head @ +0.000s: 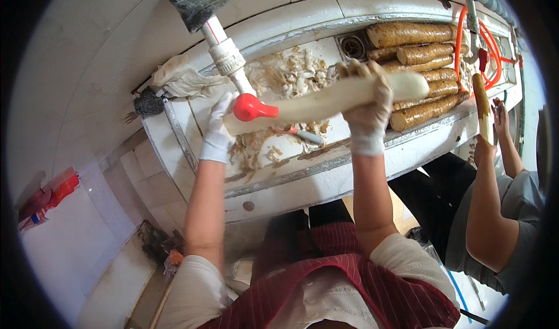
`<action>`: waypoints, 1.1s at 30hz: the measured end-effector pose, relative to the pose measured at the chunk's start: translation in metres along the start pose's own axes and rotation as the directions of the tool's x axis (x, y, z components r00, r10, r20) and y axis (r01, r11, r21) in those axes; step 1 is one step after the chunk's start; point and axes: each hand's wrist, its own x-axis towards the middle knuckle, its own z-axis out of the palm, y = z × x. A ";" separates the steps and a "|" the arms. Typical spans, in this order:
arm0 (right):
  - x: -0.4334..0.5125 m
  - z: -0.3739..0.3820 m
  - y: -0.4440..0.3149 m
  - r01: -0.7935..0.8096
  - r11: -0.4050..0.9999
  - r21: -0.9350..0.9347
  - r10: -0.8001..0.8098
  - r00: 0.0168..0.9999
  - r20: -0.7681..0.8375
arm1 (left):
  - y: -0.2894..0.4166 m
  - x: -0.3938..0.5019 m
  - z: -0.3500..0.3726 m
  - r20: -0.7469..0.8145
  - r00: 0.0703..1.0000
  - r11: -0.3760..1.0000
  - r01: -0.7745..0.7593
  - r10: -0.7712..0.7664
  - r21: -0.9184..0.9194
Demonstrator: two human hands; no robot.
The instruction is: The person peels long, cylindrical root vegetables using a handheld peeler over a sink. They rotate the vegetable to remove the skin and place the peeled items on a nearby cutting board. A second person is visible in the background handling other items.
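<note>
A long, peeled white root, probably a yam [319, 102], spans the tiled trough and is slightly blurred. My left hand [219, 121], in a white glove, grips its left end beside the tap. Nearer the other end, my right hand [369, 97] wraps around it in a soiled white glove, and the white tip sticks out past the fingers. The red tap handle [251, 107] hides part of the root from view. Below the root lies a peeler [308, 136] with a grey grip and a red head, among peel scraps [301, 73].
Several unpeeled brown roots [430, 104] are stacked on the right, near a drain [353, 46] and an orange hose [492, 80]. A cloth [188, 78] and a dark scouring pad [149, 102] lie at left. At right, another person's hands [484, 150] hold a partly peeled root [482, 106].
</note>
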 end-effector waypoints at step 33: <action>0.014 -0.017 0.122 -0.658 0.701 0.273 0.710 0.678 -0.190 | -0.015 -0.101 0.072 0.342 0.827 0.845 0.515 -0.446 -0.143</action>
